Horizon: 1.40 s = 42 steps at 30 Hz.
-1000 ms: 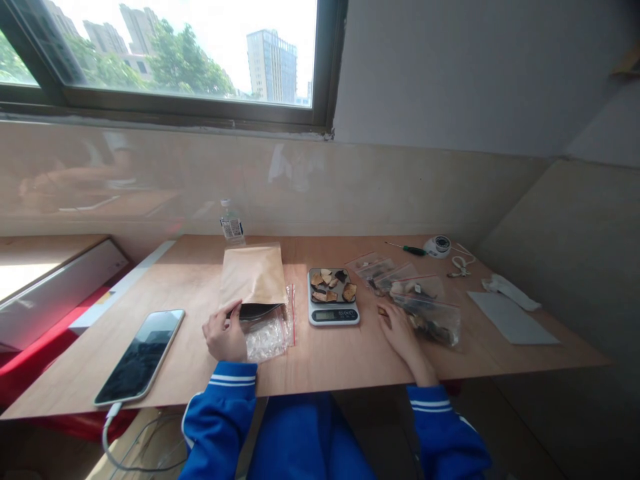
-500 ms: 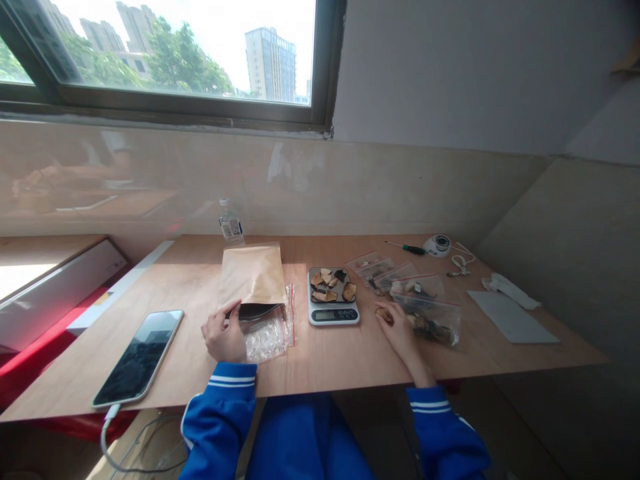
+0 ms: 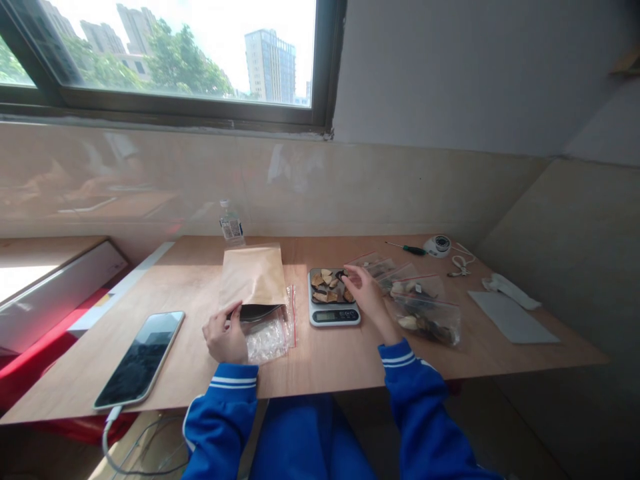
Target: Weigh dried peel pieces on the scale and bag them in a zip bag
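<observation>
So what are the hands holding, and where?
Left hand pinches the brown envelope at its open mouth. Right hand is at the dried pieces on the scale; any grip cannot be told.

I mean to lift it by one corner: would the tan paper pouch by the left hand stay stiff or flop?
The tan paper pouch lies flat and thin, so it is probably light and would likely droop somewhat. Its dark mouth gapes open beside the left hand, so anything inside might slide out if tipped.
</observation>
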Available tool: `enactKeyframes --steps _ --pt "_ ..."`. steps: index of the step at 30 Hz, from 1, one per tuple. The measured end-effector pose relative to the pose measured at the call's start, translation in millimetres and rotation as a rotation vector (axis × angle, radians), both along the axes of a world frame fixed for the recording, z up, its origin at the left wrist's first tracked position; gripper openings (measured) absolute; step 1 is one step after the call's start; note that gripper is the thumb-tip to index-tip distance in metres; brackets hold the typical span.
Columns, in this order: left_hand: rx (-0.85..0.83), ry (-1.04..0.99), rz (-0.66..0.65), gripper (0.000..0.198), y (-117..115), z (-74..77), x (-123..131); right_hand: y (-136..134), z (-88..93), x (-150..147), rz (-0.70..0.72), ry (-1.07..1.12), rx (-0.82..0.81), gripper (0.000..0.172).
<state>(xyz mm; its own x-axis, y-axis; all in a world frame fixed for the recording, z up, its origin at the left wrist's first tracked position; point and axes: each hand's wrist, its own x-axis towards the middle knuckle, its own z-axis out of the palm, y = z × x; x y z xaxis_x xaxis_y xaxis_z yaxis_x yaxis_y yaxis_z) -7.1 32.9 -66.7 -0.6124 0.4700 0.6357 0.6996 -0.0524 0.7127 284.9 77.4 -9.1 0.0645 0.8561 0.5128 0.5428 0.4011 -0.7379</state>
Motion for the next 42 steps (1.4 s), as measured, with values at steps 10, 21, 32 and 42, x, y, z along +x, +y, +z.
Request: enactKeyframes --steps 10,21,32,42 --pt "-0.049 0.008 -0.007 0.026 0.7 -2.4 -0.7 -72.9 -46.4 47.1 -0.144 0.026 -0.110 0.031" --pt "-0.193 -0.092 -0.103 0.021 9.1 -11.2 -11.0 -99.1 -77.6 50.5 -0.184 0.053 -0.150 0.030" --pt "-0.361 0.243 -0.491 0.028 -34.5 -2.2 29.4 -103.8 -75.3 47.9 -0.191 -0.008 -0.119 0.027" --pt "-0.520 0.487 -0.309 0.041 -27.0 -21.2 62.5 -103.1 -80.0 47.9 -0.184 -0.062 -0.090 0.025"
